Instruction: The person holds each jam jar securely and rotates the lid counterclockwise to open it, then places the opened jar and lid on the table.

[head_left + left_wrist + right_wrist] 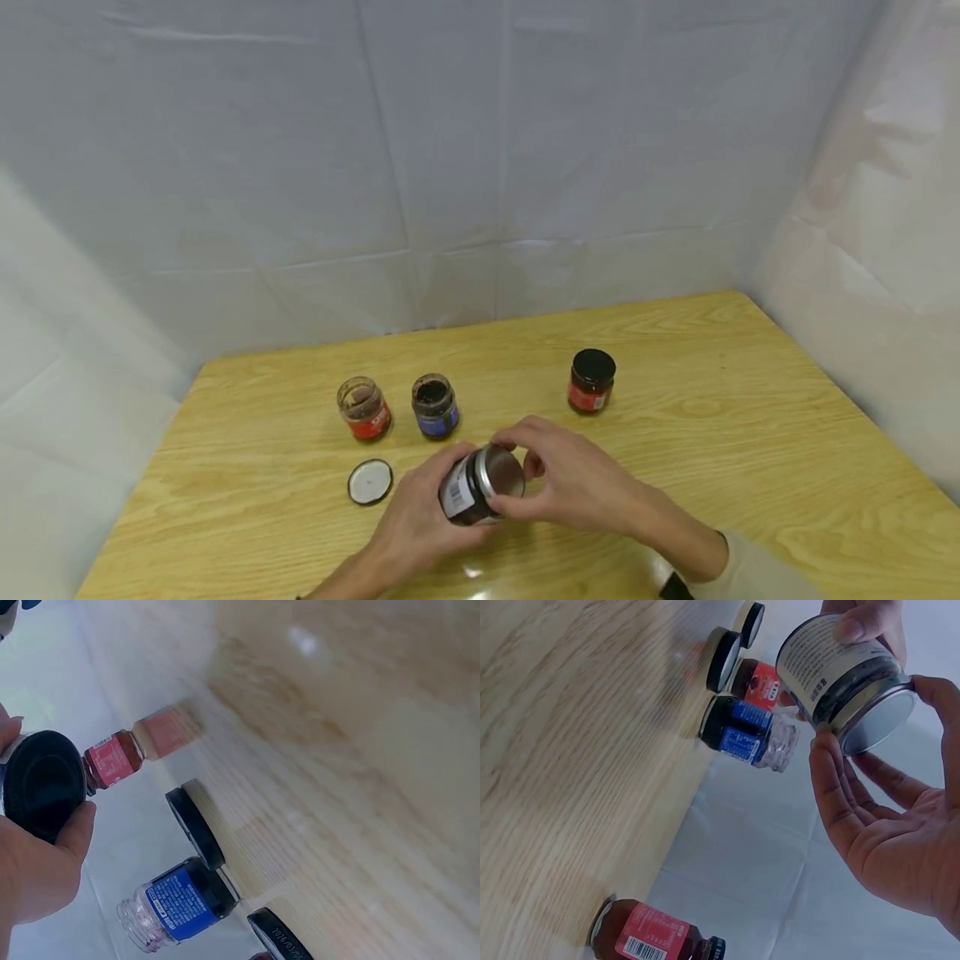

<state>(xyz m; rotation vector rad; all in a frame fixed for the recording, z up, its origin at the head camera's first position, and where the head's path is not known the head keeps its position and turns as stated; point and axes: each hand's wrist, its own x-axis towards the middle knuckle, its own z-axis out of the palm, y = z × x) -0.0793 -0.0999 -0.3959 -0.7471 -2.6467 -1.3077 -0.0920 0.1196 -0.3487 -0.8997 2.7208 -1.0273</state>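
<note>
My left hand (416, 512) grips a dark glass jar (457, 493) around its body, tilted so that its silver lid (505, 473) faces right. The thumb and fingers of my right hand (581, 479) pinch that lid at its rim, and the lid sits on the jar's mouth. In the right wrist view the jar shows a pale label (829, 664) with small print. The left wrist view shows the jar's dark round base (45, 784), with my left thumb along its edge.
An uncapped red-label jar (369, 425) and an uncapped blue-label jar (437, 421) stand behind the hands. A loose lid (370, 482) lies inside up at the left; a second lid (724, 660) shows in the right wrist view. A black-lidded red-label jar (592, 379) stands back right.
</note>
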